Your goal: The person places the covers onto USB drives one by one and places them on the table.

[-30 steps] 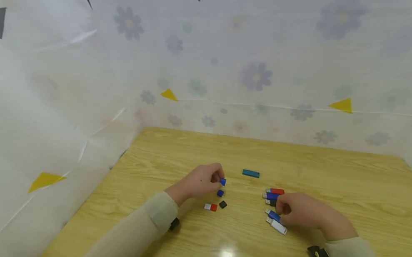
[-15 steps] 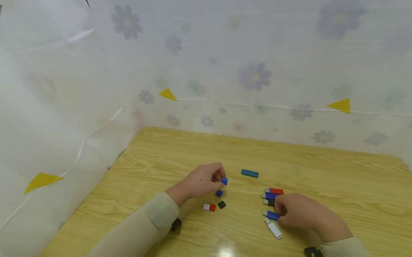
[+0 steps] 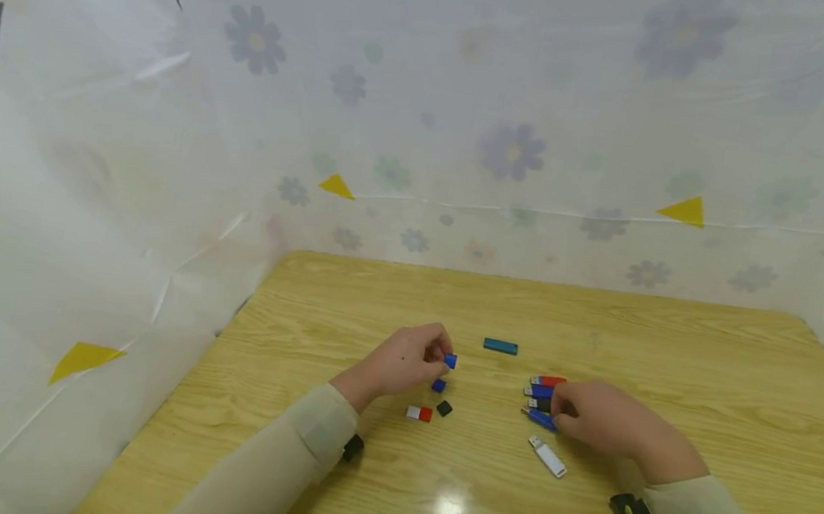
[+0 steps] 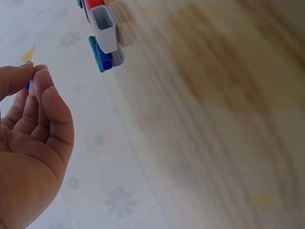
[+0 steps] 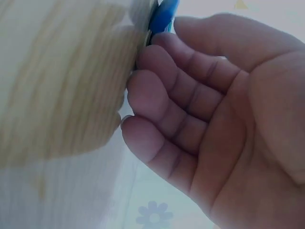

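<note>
left hand (image 3: 401, 363) pinches blue cap (image 3: 450, 362), right hand (image 3: 600, 417) blue stick (image 3: 541, 420); only left wrist sees inside bicolour cap (image 4: 107, 42).

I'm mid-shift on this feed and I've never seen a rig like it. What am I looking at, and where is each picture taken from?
There is no machine here, just a person's two bare hands at a wooden table. The wide view comes from a camera worn on the head, looking forward and down; the two close views come from cameras worn on the left and right wrists.

The left hand pinches a small blue cap. Near it lie another blue cap, a black cap, and a white cap beside a red cap.

The right hand pinches the end of a slanted blue USB stick. Just beyond are a red stick, another blue stick and a black stick. A white stick lies nearer the person, a teal stick farther off.
</note>
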The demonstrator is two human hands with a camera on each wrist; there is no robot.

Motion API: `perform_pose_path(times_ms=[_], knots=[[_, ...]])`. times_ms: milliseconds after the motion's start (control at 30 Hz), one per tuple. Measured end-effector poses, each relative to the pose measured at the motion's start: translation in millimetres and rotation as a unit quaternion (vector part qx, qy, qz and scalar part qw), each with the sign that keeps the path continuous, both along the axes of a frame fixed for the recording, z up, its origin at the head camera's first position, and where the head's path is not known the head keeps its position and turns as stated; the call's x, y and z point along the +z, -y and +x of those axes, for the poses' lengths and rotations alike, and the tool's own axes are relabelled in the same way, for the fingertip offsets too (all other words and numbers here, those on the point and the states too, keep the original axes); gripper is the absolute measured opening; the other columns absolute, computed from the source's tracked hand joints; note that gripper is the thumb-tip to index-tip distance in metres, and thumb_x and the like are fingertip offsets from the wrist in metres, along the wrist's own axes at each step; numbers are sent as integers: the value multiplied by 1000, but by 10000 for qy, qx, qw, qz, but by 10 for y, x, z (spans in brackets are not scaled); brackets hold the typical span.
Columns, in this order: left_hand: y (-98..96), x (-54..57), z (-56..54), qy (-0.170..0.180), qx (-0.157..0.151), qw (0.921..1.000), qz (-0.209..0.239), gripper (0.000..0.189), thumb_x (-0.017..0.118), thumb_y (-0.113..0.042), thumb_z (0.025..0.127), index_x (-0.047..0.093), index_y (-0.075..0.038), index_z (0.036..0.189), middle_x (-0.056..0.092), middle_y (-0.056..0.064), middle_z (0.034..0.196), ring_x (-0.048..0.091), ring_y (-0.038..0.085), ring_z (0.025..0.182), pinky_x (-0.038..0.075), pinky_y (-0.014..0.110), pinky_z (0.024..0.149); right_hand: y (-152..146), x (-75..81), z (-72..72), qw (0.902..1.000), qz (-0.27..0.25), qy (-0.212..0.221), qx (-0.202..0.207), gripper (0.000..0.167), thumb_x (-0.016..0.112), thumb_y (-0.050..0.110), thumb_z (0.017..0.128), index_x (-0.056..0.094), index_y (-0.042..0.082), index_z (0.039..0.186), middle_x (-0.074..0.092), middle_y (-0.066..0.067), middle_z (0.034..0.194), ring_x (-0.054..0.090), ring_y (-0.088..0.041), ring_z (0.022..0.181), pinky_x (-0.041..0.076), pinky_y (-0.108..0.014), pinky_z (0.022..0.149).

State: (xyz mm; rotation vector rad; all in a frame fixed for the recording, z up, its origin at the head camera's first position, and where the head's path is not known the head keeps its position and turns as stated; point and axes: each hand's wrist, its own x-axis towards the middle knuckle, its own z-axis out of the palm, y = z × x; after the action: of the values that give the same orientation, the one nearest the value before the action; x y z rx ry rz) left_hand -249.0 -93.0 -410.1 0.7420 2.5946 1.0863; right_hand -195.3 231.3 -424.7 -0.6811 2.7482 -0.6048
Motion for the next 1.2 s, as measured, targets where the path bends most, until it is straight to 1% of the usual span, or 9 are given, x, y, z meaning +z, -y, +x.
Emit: perform_pose_path(times_ms=[67,133,300,533,667,900,1033,1200], knots=[[1,0,1,4,-9,10000,4,10,68,-17,98,61,-22,104,66,-8,93,63,12,80,52,31,69,3,6,3,10000,-27,20,-58,11,69,16,94,61,21,89,55,9,78,47,-10,66,40,-30,61],[4,-3,1,18,-8,10000,11,10,68,-17,98,61,-21,104,66,-8,93,63,12,80,52,31,69,11,10,8,10000,-23,51,-79,13,73,19,92,61,21,89,55,8,79,48,-11,68,40,-31,62],[6,-7,0,72,-29,10000,9,11,68,-17,98,61,-22,104,66,-7,93,62,13,80,52,31,68,42,-2,9,9998,132,74,-100,25,81,27,86,57,20,84,52,6,74,46,-13,67,37,-34,62],[3,-13,-14,157,-136,9998,21,11,69,-18,98,61,-22,104,66,-6,92,63,13,79,52,31,69,95,-8,2,9993,345,-100,-126,24,80,21,87,57,19,80,53,7,73,47,-13,66,39,-34,63],[5,-29,-29,181,-150,9997,58,11,69,-17,98,61,-21,104,66,-6,91,63,13,77,52,31,69,112,-1,-1,9992,350,-165,-92,25,80,20,86,56,19,80,52,7,71,46,-12,65,38,-33,62],[-10,-24,-34,190,-197,9996,59,11,69,-18,98,61,-21,104,66,-6,91,64,13,76,52,31,67,113,0,-17,9994,261,-206,-66,22,78,17,87,57,19,80,51,7,71,45,-11,63,38,-33,60],[-36,-5,-17,248,-232,9994,115,11,69,-18,98,61,-20,105,66,-6,92,65,14,78,52,31,68,77,5,-15,9994,-35,-331,-78,20,75,15,89,56,20,83,51,7,71,44,-10,63,38,-32,60],[-83,17,25,376,-258,9985,305,11,69,-18,98,61,-19,106,67,-6,94,66,16,80,53,31,68,74,73,18,9960,-697,-552,-65,18,74,16,92,57,22,89,52,9,73,46,-8,63,40,-29,58]])
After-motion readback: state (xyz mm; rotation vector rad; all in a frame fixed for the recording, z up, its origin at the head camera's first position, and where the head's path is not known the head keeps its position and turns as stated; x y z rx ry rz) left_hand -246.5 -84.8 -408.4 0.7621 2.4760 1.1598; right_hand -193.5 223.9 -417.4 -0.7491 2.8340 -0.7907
